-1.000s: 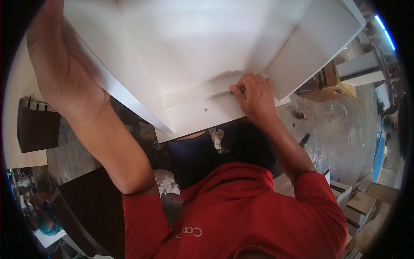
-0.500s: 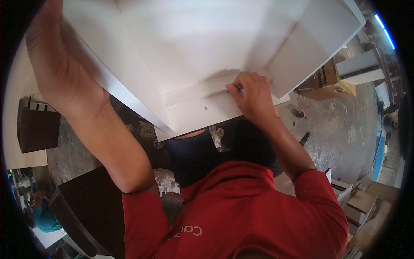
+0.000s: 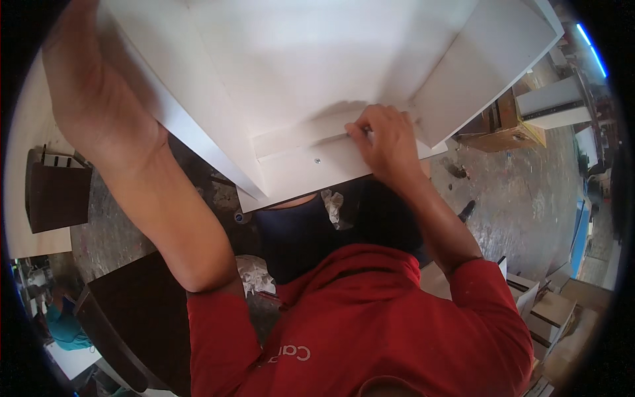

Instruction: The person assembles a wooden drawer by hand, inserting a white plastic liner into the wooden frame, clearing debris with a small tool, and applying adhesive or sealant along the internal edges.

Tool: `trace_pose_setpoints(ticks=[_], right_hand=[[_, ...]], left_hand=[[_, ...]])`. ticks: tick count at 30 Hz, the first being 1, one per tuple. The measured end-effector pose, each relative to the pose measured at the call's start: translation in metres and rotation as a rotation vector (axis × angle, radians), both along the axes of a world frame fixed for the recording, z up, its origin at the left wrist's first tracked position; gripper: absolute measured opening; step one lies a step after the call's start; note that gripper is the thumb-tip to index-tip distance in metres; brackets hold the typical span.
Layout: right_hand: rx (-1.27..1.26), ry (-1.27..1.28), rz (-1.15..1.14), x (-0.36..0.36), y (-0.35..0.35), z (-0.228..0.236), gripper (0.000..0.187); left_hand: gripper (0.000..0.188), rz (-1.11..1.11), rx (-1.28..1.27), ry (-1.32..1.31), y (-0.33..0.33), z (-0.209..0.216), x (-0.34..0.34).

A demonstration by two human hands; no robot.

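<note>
A white open-fronted cabinet [image 3: 291, 73] stands before me, with side panels, a bottom panel [image 3: 344, 173] and a low strip along it. A round metal fitting [image 3: 317, 161] sits in the bottom panel. My right hand [image 3: 387, 135] is inside, low by the strip and toward the right side panel. Its thumb and fingers are closed in a pinch; a small dark bit shows between them, too hidden to name. My left hand [image 3: 89, 99] reaches up along the outer face of the left side panel [image 3: 175, 126]; its fingers are out of sight.
Dark brown furniture pieces [image 3: 59, 195] stand at left and lower left [image 3: 142, 317]. Crumpled wrapping [image 3: 254, 274] lies by my left elbow. At right are a cardboard box [image 3: 506, 129] and stacked panels [image 3: 552, 314] on a stained floor [image 3: 512, 198]. Another person [image 3: 66, 324] is far left.
My right hand has shifted very slightly up and left, still pinching by the strip. The cabinet's lower edge sits slightly higher in view. My left hand stays at the left panel.
</note>
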State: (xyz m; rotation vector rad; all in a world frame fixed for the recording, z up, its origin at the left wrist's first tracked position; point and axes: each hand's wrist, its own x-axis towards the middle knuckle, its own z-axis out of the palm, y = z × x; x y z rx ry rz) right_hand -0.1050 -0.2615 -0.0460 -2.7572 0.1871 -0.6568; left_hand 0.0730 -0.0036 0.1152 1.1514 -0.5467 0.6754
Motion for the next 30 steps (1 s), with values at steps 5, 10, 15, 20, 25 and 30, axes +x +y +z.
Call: trace_pose_setpoints(ticks=[5,10,15,20,25,30], right_hand=[[-0.003,-0.016,-0.016,0.005,-0.01,-0.001,0.02],[0.025,0.05,0.04,0.001,0.001,0.005,0.021],[0.041,0.088,-0.039,0.0,0.007,0.009,0.022],[0.021,0.072,-0.123,0.001,-0.009,0.007,0.019],[0.077,0.114,0.068,0.011,0.036,0.005,0.022],[0.049,0.025,0.066,0.017,0.045,-0.001,0.021]], left_hand=[[0.05,0.002,0.0,0.0,-0.002,0.0,0.002],[0.052,0.009,-0.002,0.006,0.001,-0.002,-0.002],[0.053,0.015,-0.002,0.008,0.0,-0.002,-0.003],[0.055,0.011,-0.005,0.006,-0.004,0.0,-0.003],[0.057,0.023,-0.003,0.012,-0.004,-0.002,-0.006],[0.058,0.023,-0.003,0.019,-0.011,-0.003,-0.008]])
